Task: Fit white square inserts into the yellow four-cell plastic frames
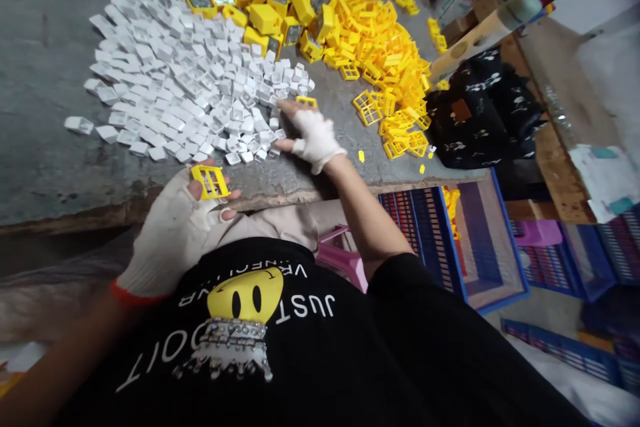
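Observation:
My left hand (173, 227), in a white fingerless glove, holds a small yellow window-like frame (210, 181) near the table's front edge. The thumb presses on one side of the frame, and fingertips show behind and below it. My right hand (313, 133), gloved the same way, reaches to the right edge of a heap of small white plastic pieces (185, 73). Its thumb and forefinger are spread apart among the outermost pieces, with no piece visibly gripped. Just beyond its knuckles lies another yellow frame (306, 101), partly hidden by the hand.
Yellow box-shaped parts (265, 17) are piled at the back, beside a heap of yellow frames (380, 47). A black patterned bag (480, 113) sits on the table's right. Blue crates (493, 247) and a pink stool (343, 257) stand below the table edge.

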{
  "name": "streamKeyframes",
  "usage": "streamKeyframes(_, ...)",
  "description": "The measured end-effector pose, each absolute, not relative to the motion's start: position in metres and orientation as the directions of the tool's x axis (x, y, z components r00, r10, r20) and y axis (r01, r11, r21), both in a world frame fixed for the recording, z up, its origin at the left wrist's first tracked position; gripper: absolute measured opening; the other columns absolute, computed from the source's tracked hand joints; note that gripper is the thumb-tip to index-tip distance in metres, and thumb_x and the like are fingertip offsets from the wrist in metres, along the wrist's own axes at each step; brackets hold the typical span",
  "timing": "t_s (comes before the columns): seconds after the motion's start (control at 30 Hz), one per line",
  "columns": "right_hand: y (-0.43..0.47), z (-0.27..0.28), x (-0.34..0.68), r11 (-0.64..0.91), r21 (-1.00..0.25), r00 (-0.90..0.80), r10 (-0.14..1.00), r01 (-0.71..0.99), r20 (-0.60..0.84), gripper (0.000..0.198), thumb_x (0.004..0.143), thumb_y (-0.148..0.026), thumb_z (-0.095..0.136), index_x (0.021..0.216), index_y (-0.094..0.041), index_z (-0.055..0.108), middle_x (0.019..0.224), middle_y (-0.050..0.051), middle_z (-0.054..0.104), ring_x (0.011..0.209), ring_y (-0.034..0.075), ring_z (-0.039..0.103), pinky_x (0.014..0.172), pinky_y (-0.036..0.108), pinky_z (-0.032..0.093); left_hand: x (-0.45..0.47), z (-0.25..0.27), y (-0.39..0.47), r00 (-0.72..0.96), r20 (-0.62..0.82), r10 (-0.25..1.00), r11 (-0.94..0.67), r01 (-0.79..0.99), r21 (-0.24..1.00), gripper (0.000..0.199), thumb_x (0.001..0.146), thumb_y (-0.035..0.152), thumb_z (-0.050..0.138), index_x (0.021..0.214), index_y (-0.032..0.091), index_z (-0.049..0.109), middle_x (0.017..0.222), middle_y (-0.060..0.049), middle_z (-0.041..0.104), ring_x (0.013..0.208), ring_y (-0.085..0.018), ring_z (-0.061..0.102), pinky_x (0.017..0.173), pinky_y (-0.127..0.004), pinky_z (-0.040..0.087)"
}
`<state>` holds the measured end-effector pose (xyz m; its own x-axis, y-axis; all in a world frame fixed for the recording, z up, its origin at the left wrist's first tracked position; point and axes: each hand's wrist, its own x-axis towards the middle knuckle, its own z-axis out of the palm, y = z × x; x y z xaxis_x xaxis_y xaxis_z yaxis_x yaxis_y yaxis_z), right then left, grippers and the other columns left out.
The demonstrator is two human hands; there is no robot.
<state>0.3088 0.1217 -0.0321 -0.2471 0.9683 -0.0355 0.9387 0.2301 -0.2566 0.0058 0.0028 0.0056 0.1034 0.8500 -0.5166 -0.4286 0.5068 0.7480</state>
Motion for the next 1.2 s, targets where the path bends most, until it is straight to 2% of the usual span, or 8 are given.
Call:
streamKeyframes(0.13,0.098,-0.023,0.349,0.033,-0.294,-0.024,0.999,0.955,0.033,0.059,0.112,-0.041,0.078,0.169,-0.027,0.077,0.181,0.020,0.072,0.169,0.048,0.063,0.136,0.077,0.052,0.007,0.000,0.001,0.093,-0.487,0.869,0.477,-0.424,0.770,0.037,0.107,0.041,0.092,0.137,0.026,0.080,0.128,-0.014,0.086,0.114,-0.032,0.086,0.077,-0.033,0.069)
streamKeyframes(0.27,0.069,-0.023,0.323,0.162,-0.337,-0.162,0.986,0.927,0.026,0.035,0.113,-0.034,0.076,0.146,-0.027,0.086,0.151,0.016,0.088,0.143,0.043,0.075,0.131,0.070,0.052,0.013,0.001,-0.003,0.090,-0.490,0.867,0.474,-0.455,0.754,0.030,0.111,0.032,0.086,0.139,0.025,0.077,0.130,-0.012,0.089,0.103,-0.026,0.086,0.073,-0.029,0.067)
streamKeyframes(0.43,0.069,-0.034,0.288,0.215,-0.360,-0.227,0.974,0.908,0.009,0.024,0.118,-0.034,0.078,0.140,-0.028,0.085,0.145,0.013,0.088,0.144,0.041,0.071,0.131,0.065,0.049,0.021,0.007,-0.008,0.155,-0.541,0.826,0.541,-0.488,0.685,0.033,0.110,0.027,0.084,0.142,0.023,0.078,0.130,-0.012,0.088,0.094,-0.021,0.082,0.073,-0.028,0.065)
streamKeyframes(0.53,0.073,-0.041,0.290,0.181,-0.475,-0.181,0.982,0.861,0.046,0.012,0.117,-0.032,0.079,0.123,-0.028,0.088,0.135,0.010,0.090,0.136,0.037,0.077,0.129,0.061,0.055,0.023,0.002,-0.010,0.196,-0.538,0.820,0.555,-0.503,0.663,0.034,0.111,0.031,0.087,0.143,0.023,0.079,0.132,-0.012,0.087,0.094,-0.021,0.081,0.073,-0.028,0.065)
streamKeyframes(0.67,0.073,-0.049,0.303,0.132,-0.626,-0.131,0.990,0.769,0.049,0.012,0.112,-0.035,0.081,0.109,-0.028,0.090,0.119,0.006,0.091,0.119,0.033,0.083,0.118,0.054,0.066,0.024,-0.009,-0.012,0.263,-0.534,0.804,0.583,-0.529,0.617,0.042,0.106,0.037,0.093,0.142,0.022,0.078,0.128,-0.013,0.086,0.081,-0.019,0.075,0.067,-0.029,0.063)
streamKeyframes(0.87,0.060,-0.055,0.329,0.183,-0.687,-0.113,0.983,0.704,0.146,0.039,0.111,-0.031,0.078,0.148,-0.028,0.090,0.136,0.006,0.093,0.129,0.033,0.083,0.124,0.055,0.067,0.023,-0.007,-0.015,0.343,-0.537,0.771,0.636,-0.467,0.615,0.040,0.113,0.038,0.086,0.148,0.023,0.073,0.117,-0.010,0.083,0.081,-0.020,0.073,0.071,-0.031,0.060)
streamKeyframes(0.97,0.056,-0.054,0.336,0.240,-0.638,-0.188,0.971,0.731,0.150,0.046,0.104,-0.025,0.087,0.150,-0.027,0.088,0.138,0.009,0.093,0.129,0.035,0.084,0.124,0.059,0.065,0.025,-0.002,-0.016,0.334,-0.537,0.775,0.631,-0.462,0.623,0.033,0.114,0.039,0.081,0.142,0.022,0.073,0.117,-0.010,0.083,0.079,-0.021,0.069,0.071,-0.033,0.060)
streamKeyframes(1.2,0.037,-0.034,0.305,0.451,-0.557,-0.344,0.892,0.697,0.293,0.017,0.116,-0.040,0.084,0.125,-0.029,0.093,0.127,0.009,0.094,0.124,0.035,0.085,0.119,0.059,0.061,0.033,-0.001,-0.018,0.332,-0.559,0.760,0.647,-0.474,0.598,0.028,0.115,0.040,0.081,0.133,0.019,0.074,0.123,-0.012,0.083,0.093,-0.023,0.075,0.072,-0.029,0.061)
